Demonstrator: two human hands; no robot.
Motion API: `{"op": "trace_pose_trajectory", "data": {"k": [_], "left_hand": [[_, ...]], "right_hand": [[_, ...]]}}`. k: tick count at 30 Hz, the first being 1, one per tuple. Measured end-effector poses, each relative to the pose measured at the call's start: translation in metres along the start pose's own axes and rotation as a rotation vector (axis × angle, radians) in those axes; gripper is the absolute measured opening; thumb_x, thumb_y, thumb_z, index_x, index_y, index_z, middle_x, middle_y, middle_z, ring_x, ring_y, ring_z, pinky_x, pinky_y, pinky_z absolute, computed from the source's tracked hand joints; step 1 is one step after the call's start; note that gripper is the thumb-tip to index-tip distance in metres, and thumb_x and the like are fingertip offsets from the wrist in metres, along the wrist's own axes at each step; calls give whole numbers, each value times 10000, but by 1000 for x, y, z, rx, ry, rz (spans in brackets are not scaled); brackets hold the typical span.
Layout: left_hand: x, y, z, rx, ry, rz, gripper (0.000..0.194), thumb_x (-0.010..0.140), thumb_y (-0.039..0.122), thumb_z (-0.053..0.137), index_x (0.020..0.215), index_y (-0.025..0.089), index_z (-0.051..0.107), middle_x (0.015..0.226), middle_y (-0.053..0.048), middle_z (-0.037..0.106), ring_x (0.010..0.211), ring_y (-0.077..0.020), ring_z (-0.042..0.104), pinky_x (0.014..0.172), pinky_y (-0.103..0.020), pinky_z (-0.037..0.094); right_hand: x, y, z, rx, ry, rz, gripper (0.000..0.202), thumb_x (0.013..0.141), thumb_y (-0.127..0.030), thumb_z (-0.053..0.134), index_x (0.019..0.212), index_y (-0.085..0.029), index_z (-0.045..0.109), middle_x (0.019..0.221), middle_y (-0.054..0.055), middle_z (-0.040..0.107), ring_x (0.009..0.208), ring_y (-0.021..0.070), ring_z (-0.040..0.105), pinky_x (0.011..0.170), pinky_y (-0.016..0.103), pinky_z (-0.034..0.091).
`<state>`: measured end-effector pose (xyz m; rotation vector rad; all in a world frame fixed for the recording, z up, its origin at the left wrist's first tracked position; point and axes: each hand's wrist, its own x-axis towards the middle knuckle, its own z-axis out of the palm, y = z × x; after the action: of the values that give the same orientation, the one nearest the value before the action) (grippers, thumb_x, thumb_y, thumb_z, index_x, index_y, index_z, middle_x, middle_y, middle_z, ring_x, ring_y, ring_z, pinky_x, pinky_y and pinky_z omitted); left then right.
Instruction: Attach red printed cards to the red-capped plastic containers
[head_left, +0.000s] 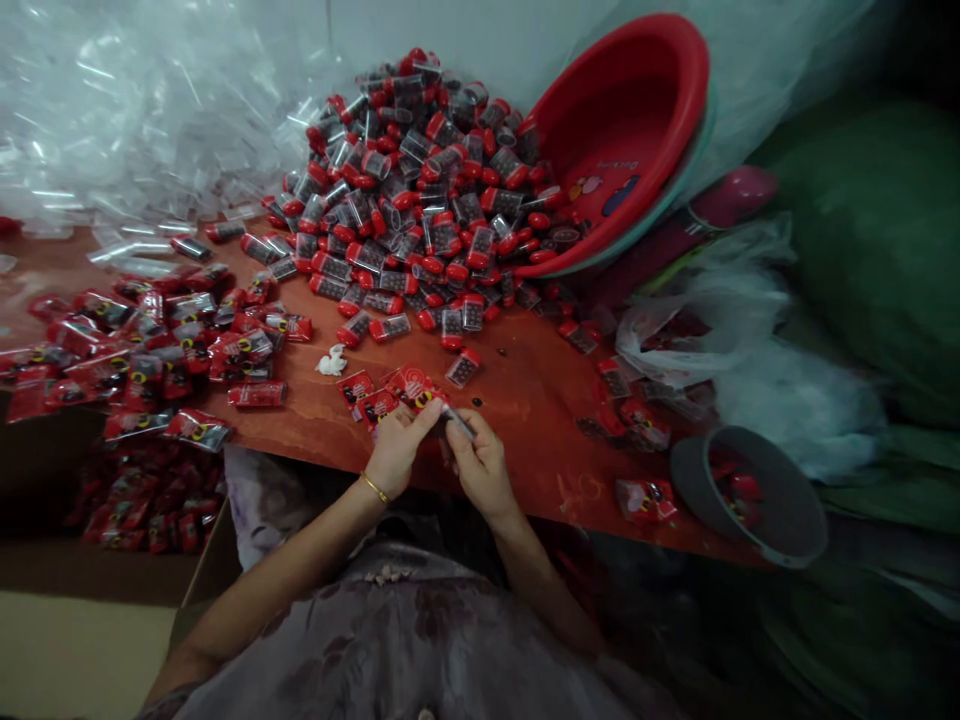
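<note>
My left hand (396, 446), with a gold bracelet at the wrist, pinches a small red printed packet (435, 400) near the table's front edge. My right hand (480, 462) is closed on a small clear container (459, 424) right beside it, where the two hands nearly touch. Whether the container is partly inside the packet I cannot tell. Several flat red packets (376, 406) lie just beyond my left hand. A red-capped clear container with dark contents (463, 367) lies on the orange table (525, 400) past my fingers.
A large heap of red-capped containers (412, 190) leans against a tilted red basin (637, 100). Filled red packets (150, 350) pile up at left, above an open box (90, 590). Clear plastic pieces (150, 110) stand back left. A grey bowl (787, 510) sits at the right edge.
</note>
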<state>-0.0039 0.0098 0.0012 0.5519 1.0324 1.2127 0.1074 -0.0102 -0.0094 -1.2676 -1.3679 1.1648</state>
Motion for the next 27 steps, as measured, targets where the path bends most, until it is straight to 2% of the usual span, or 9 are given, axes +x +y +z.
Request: {"op": "trace_pose_trajectory", "data": {"k": [3, 6, 11, 13, 17, 20, 24, 27], "left_hand": [[1, 9, -3, -38, -20, 1, 346, 562, 422, 788, 688, 126, 662, 679, -34, 669, 561, -113, 556, 543, -240, 450], [1, 13, -7, -10, -24, 0, 323, 579, 382, 788, 702, 116, 653, 688, -39, 672, 579, -119, 571, 540, -233, 451], [2, 12, -10, 94, -191, -81, 295, 618, 381, 763, 586, 124, 621, 524, 9, 583, 488, -85, 503, 498, -213, 424], [2, 14, -9, 88, -201, -120, 301, 588, 385, 780, 589, 126, 627, 536, 7, 591, 503, -90, 516, 508, -215, 433], [-2, 15, -7, 3, -195, -155, 363, 582, 432, 780, 755, 127, 687, 633, -14, 647, 547, -110, 553, 533, -236, 459], [-4, 9, -8, -45, -215, -176, 373, 605, 468, 761, 740, 129, 684, 638, -23, 656, 542, -112, 560, 533, -237, 459], [-3, 5, -16, -67, -254, -312, 382, 629, 484, 744, 810, 152, 689, 786, -64, 709, 700, -156, 643, 672, -268, 506], [-1, 15, -28, -46, -243, -381, 382, 637, 470, 746, 851, 159, 686, 842, -82, 723, 755, -186, 673, 754, -311, 519]], "right_hand": [[-3, 2, 2, 158, -73, 58, 256, 868, -462, 492, 952, -222, 517, 639, -54, 531, 441, 70, 446, 432, 202, 373], [-6, 3, 3, 247, -62, 100, 265, 848, -475, 512, 942, -229, 488, 702, -39, 596, 419, 61, 462, 430, 204, 396], [-6, 4, 3, 189, 15, 64, 317, 800, -516, 559, 891, -222, 482, 652, -38, 621, 378, 57, 455, 388, 195, 367], [-5, 5, 3, 173, 27, 60, 319, 795, -517, 566, 877, -220, 482, 633, -41, 625, 366, 56, 449, 379, 191, 356], [-2, 6, 6, 177, 39, 72, 306, 764, -492, 611, 828, -216, 494, 556, -64, 596, 348, 59, 452, 363, 181, 346], [4, 7, 9, 185, 64, 83, 340, 710, -505, 658, 719, -217, 477, 500, -77, 551, 357, 69, 453, 355, 183, 347], [16, 8, 15, -43, 136, -8, 413, 659, -527, 697, 568, -211, 447, 481, -62, 525, 423, 80, 455, 422, 201, 369], [28, 7, 12, -334, 122, -124, 368, 685, -553, 667, 670, -207, 541, 609, -8, 616, 544, 128, 539, 540, 251, 437]]}}
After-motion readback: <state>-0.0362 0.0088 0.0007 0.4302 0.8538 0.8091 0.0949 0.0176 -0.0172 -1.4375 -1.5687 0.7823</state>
